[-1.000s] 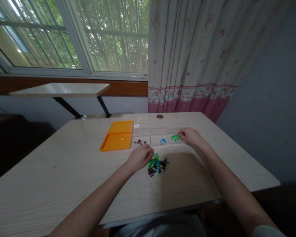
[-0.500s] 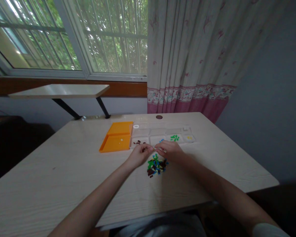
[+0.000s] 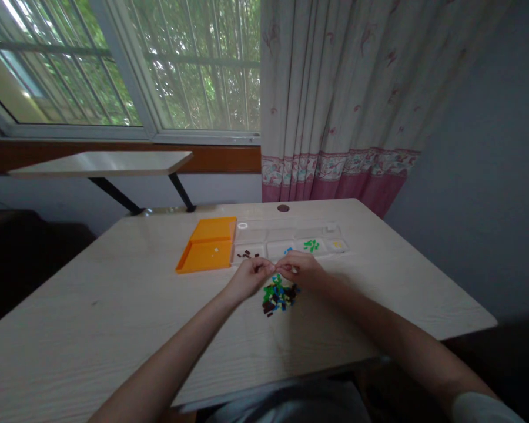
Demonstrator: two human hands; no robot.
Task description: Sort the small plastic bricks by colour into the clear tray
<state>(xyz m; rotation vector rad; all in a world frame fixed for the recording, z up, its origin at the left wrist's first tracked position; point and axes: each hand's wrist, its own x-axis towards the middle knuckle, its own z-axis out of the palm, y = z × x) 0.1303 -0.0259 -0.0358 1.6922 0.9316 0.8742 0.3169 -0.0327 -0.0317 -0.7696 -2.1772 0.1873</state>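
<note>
My left hand (image 3: 252, 276) and my right hand (image 3: 303, 270) meet fingertip to fingertip above the table. Both are closed in a pinch; whatever lies between the fingers is too small to make out. Just below them on the tabletop is a mixed pile of small building bricks (image 3: 280, 295) in green, blue, dark brown and pale yellow. Behind the hands lies a clear compartment tray (image 3: 282, 235). Its near compartments hold dark brown bricks (image 3: 248, 254), a few blue bricks (image 3: 288, 251), green bricks (image 3: 311, 245) and yellow bricks (image 3: 337, 244), each colour apart.
An orange open case (image 3: 206, 255) with a few tiny white pieces stands against the tray's left end. A white ring (image 3: 243, 225) sits in a far compartment. A raised shelf (image 3: 106, 162) on black legs rises at the table's back left.
The view has shifted very slightly. My hands stay together in nearly the same place, with the right fingers a touch more curled. The pile and tray look unchanged.
</note>
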